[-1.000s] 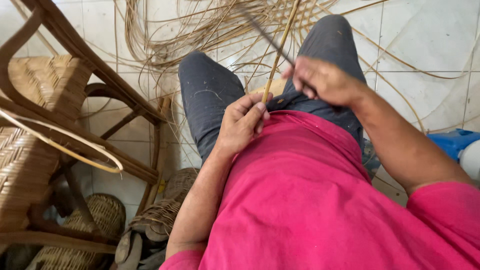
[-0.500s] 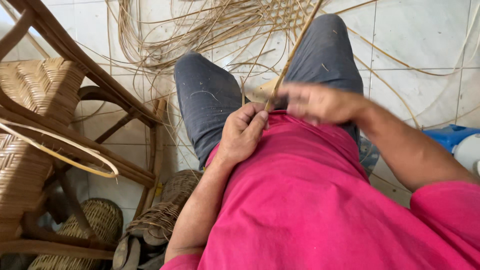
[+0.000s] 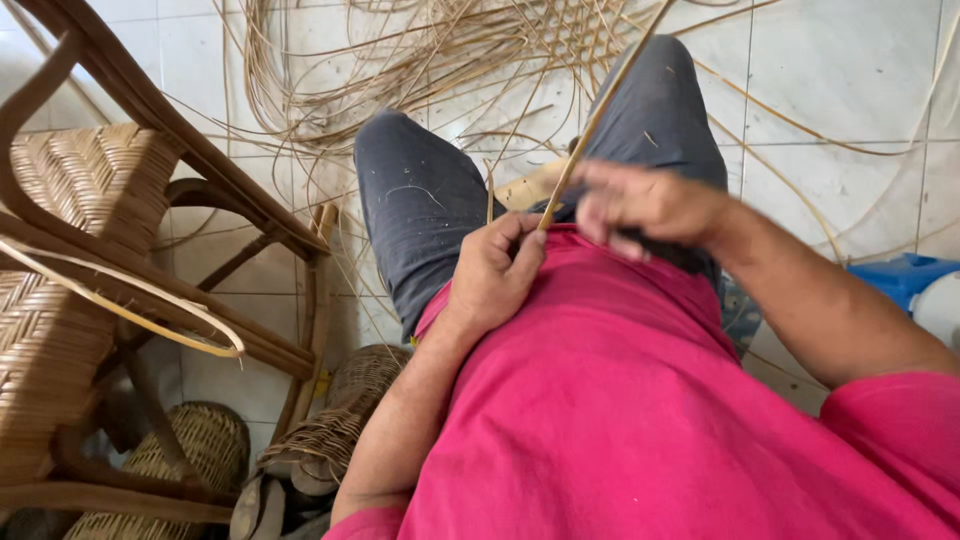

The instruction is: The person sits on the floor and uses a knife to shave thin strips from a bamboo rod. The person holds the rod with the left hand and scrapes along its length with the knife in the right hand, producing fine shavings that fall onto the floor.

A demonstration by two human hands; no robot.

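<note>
Two hands on one rattan strip, seated over a tiled floor.
One rattan strip [image 3: 600, 112] runs from your lap up and to the right, out of the top of the view. Your left hand [image 3: 492, 275] lies against your pink shirt [image 3: 620, 420], fingers curled shut and pinching the strip's lower end between thumb and forefinger. Your right hand [image 3: 640, 205], blurred, sits just beside it over your right thigh, knuckles up, fingers bent; you cannot tell what they grip. One loose tangle of cane strands [image 3: 430, 50] spreads on the floor beyond your two knees. One woven chair [image 3: 90, 250] stands at the left, with two small woven baskets [image 3: 340, 420] below it.
</note>
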